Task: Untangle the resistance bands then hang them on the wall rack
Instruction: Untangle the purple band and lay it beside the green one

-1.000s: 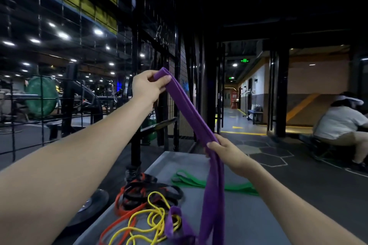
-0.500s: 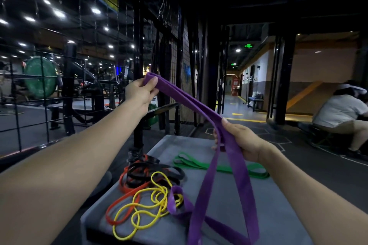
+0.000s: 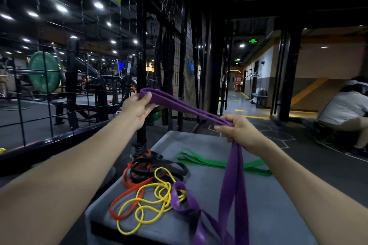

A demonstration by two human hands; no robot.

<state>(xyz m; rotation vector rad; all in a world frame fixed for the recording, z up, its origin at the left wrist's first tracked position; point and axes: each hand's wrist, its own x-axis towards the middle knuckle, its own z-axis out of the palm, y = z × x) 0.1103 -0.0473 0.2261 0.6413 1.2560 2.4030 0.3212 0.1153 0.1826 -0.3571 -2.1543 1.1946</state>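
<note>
A wide purple resistance band point(image 3: 232, 181) stretches between my two hands above a grey box. My left hand point(image 3: 137, 108) pinches its folded far end at chest height. My right hand point(image 3: 237, 130) grips both strands lower and to the right; from there the band hangs down and trails to a loop lying on the tangle. On the grey box point(image 3: 274, 205) lie a yellow band point(image 3: 151, 199), an orange band point(image 3: 127, 195) and a black band point(image 3: 157, 168) knotted together. A green band point(image 3: 215, 163) lies apart, flat, toward the far side. The black wire grid wall point(image 3: 173, 49) stands just behind the box.
A black upright post point(image 3: 141, 65) rises at the box's far left corner. A person in a white shirt point(image 3: 344, 111) sits at the right. A green weight plate point(image 3: 44, 71) on a bar shows through the mesh at left. A corridor opens straight ahead.
My left hand has come down from head height with the purple band's end. My right hand has moved right along the band, drawing the upper stretch nearly level.
</note>
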